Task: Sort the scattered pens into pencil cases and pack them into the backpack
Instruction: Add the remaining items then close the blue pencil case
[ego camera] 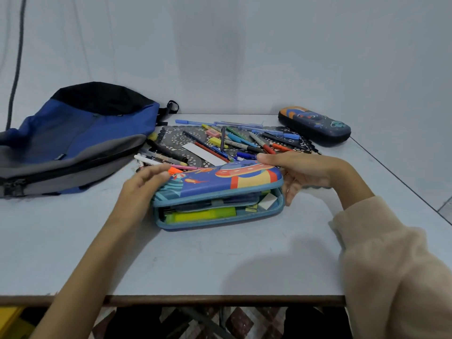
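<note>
Blue pencil case (217,192) near me on tabletop (195,260), lid half-raised; yellow highlighter (200,214) and eraser (267,201) inside. My left hand (144,184) curls over lid's left corner. Right hand (305,174) pinches right end, thumb on top. Best lower both ends evenly, contents tucked clear of rim. Loose pens (234,140) lie just behind.

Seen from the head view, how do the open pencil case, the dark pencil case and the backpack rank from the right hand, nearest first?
1. Open pencil case: the right hand holds its right end.
2. Dark pencil case: beyond the hand, far right.
3. Backpack: far left.
</note>
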`<state>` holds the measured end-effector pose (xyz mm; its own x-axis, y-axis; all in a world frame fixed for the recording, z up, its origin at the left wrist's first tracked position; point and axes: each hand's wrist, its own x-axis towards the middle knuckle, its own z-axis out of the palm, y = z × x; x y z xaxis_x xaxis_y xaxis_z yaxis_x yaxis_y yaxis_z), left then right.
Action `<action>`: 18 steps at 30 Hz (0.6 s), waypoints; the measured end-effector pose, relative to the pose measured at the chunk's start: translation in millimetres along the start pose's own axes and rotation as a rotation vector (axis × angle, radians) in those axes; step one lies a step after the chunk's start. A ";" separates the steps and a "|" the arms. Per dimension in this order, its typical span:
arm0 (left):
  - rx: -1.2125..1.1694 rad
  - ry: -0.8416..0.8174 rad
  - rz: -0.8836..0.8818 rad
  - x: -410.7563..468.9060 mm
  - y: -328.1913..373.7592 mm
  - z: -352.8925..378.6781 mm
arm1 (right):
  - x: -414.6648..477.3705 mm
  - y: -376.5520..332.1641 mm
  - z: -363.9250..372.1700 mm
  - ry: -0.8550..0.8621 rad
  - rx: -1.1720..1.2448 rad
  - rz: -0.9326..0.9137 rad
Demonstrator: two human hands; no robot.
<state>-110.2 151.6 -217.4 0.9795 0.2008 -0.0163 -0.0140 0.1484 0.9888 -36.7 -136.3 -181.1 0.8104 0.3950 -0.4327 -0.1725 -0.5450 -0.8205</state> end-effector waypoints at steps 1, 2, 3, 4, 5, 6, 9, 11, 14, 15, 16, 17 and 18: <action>-0.038 -0.018 -0.046 0.2 -2.2 0.0 | -1.5 0.6 -0.5 -0.002 -0.015 -0.007; -0.031 -0.030 -0.057 1.7 -3.2 -1.1 | -2.9 1.1 -1.7 0.013 -0.027 -0.013; -0.015 -0.041 -0.052 4.1 -3.5 -1.9 | -3.6 2.2 -3.9 0.062 -0.030 -0.019; 0.007 -0.048 -0.038 7.8 -3.6 -3.9 | -3.3 4.2 -7.9 0.142 -0.022 -0.030; 0.013 -0.055 -0.032 9.5 -2.8 -4.0 | -2.4 6.7 -12.7 0.247 -0.014 -0.053; 0.017 -0.064 -0.034 11.0 -3.1 -4.9 | -1.0 9.3 -18.3 0.356 -0.020 -0.090; 0.043 -0.095 -0.023 12.7 -5.7 -6.9 | 3.3 19.6 -31.6 0.511 -0.158 -0.165; 0.106 -0.096 0.011 16.7 -8.4 -10.7 | 4.1 22.5 -31.3 0.469 -0.244 -0.161; 0.117 -0.122 0.019 19.1 -8.8 -13.9 | 9.0 20.5 -24.5 0.357 -0.366 -0.166; 0.113 -0.136 0.019 18.8 -9.1 -14.1 | 12.8 20.5 -21.6 0.330 -0.392 -0.185; 0.105 -0.150 0.019 18.1 -9.2 -13.8 | 16.7 21.3 -18.4 0.312 -0.416 -0.205; 0.091 -0.162 0.022 17.3 -9.4 -13.7 | 20.3 21.9 -15.3 0.298 -0.442 -0.219; 0.080 -0.172 0.025 16.2 -9.2 -13.6 | 23.4 22.4 -13.2 0.286 -0.458 -0.236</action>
<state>-97.0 166.7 -228.8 0.9990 0.0341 0.0277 -0.0299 0.0665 0.9973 -14.3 -149.0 -204.7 0.9274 0.3636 -0.0878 0.2386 -0.7558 -0.6098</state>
